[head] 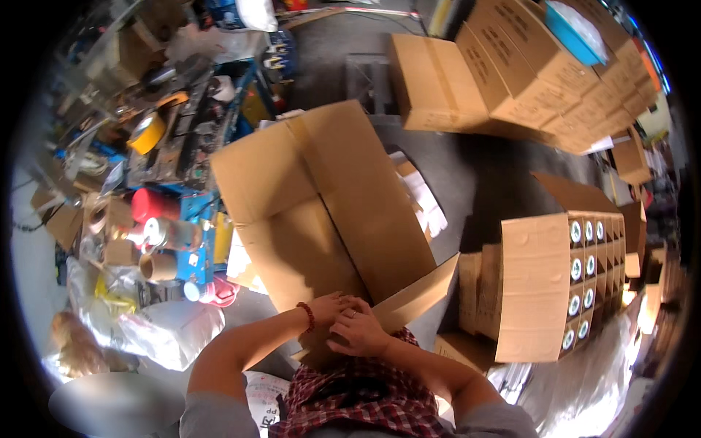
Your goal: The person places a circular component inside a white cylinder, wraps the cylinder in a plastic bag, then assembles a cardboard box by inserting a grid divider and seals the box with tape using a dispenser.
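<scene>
A large cardboard carton (372, 213) stands before me, its two long top flaps lying nearly together with a dark gap between them. Brown tape (304, 137) runs along the seam at the far end. At the near end, a cardboard flap (416, 295) sticks up at a slant to the right of my hands. My left hand (330, 309), with a red bead bracelet at the wrist, rests at the carton's near edge. Close against it is my right hand (358, 333), wearing a ring, its fingers bent over the near cardboard. Overlapping hands hide what the fingertips touch.
On the left, a cluttered workbench (164, 164) holds a yellow tape roll (147, 133). An open carton (534, 284) with dividers and several round-topped items stands at right. Stacked cartons (526, 71) rise behind, carrying a blue tray (575, 33). Plastic bags (175, 331) lie lower left.
</scene>
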Demonstrator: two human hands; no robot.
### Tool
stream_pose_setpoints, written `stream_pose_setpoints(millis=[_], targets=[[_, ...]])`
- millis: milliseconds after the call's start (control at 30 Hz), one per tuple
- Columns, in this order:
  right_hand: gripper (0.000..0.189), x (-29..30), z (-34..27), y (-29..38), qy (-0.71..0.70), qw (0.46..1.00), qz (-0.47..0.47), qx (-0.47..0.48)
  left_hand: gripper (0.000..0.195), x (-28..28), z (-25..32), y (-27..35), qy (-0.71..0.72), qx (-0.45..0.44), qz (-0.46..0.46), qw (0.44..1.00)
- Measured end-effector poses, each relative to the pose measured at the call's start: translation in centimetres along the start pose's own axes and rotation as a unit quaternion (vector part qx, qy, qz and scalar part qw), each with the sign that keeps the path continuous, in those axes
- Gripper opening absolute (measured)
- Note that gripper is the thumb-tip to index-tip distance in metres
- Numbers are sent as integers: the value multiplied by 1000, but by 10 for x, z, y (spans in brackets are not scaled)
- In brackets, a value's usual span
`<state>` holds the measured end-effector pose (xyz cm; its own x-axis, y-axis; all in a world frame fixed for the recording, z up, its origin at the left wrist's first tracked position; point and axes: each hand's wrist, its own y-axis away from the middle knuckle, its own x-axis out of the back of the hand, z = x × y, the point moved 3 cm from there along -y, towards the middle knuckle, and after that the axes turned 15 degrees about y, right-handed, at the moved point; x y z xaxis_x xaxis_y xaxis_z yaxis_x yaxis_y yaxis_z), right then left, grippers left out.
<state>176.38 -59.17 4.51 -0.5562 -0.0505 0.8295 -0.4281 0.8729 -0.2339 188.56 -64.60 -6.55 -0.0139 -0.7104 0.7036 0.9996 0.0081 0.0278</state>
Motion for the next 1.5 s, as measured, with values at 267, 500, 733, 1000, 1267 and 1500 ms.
stream_pose_setpoints(millis=[267,500,733,1000,1267,1500], targets=[[39,-2,-11,-4,59,992,104,-47,34,-42,11,-67,1,-110,-19,994],[42,16,-21,6,93,985,136,-53,26,-20,36,-59,-58,25,-72,995],[43,29,-27,16,115,984,120,-56,7,86,96,18,22,-27,54,998],[43,30,36,17,160,977,94,-107,8,148,191,93,-15,-32,30,999],[32,-130,74,-74,157,985,2,-69,34,125,178,103,-1,58,66,996],[48,-128,80,-45,78,995,31,51,45,89,106,46,-31,63,172,983]])
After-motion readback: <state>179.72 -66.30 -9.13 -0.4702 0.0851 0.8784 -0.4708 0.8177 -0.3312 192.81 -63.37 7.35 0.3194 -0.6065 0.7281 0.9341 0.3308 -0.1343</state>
